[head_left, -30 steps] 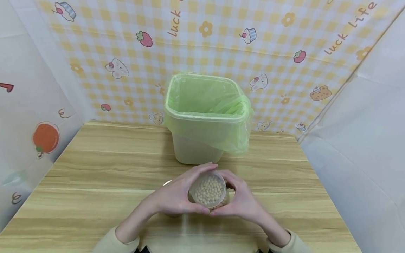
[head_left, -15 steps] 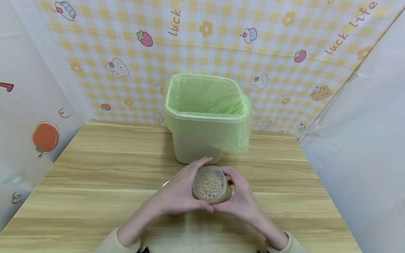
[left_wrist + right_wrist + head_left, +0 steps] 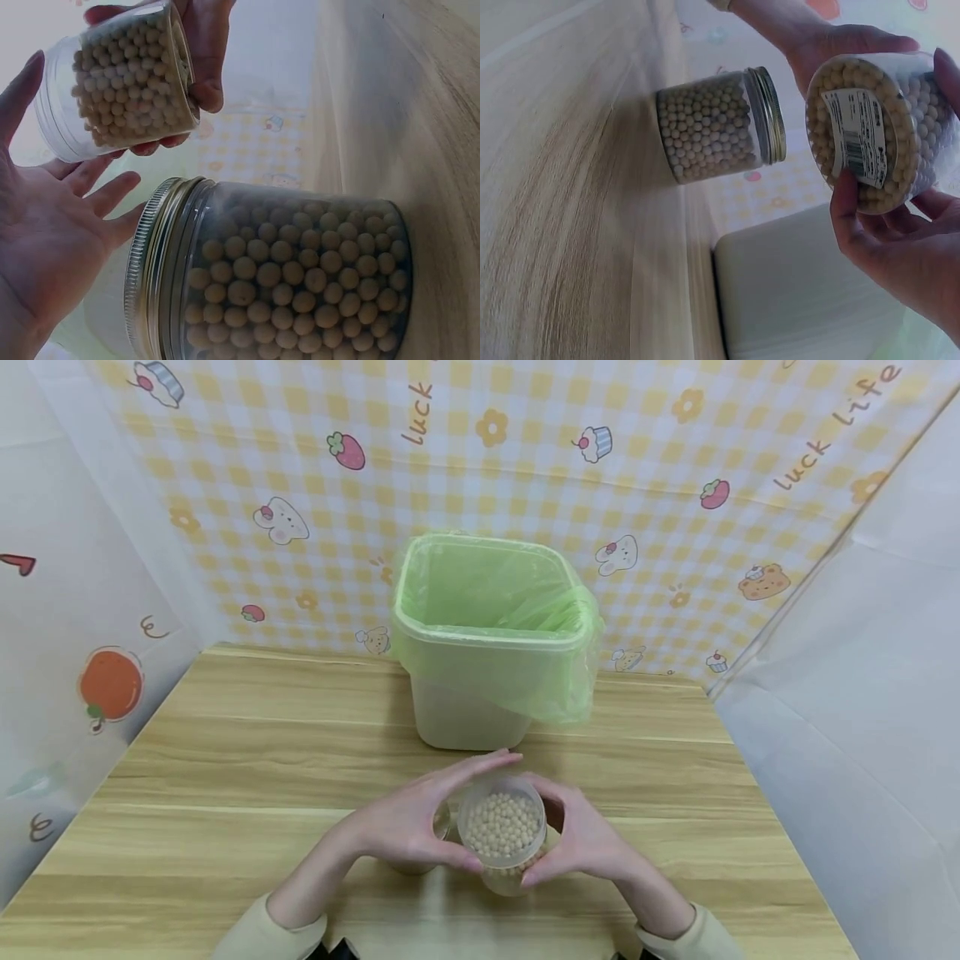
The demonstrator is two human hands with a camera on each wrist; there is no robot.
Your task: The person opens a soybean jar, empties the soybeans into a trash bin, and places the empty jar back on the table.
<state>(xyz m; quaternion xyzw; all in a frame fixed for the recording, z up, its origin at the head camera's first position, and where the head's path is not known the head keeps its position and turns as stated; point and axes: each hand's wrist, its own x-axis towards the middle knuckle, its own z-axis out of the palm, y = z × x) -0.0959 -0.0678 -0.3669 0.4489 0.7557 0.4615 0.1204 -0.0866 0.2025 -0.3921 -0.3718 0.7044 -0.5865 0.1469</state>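
Clear plastic is what your right hand (image 3: 581, 839) holds: a small open jar (image 3: 502, 827) full of pale round beans, lifted above the wooden table (image 3: 225, 760), fingers and thumb curled round its wall and base. Your left hand (image 3: 405, 827) is released, the fingers straight, the palm close beside the jar's mouth; I cannot tell if it touches the rim. A second, lidded jar of beans (image 3: 277, 270) stands on the table just beside your left hand, with its metal lid on. I judge you are at the carrying step, with the open jar raised and not yet tipped, so the next move calls for a level, steady hold, because the beans reach almost to the mouth. The green-lined bin (image 3: 487, 635) stands near, straight ahead, with its rim higher than the jar now. Free table lies wide at left and right; the lidded jar is the only close obstacle.
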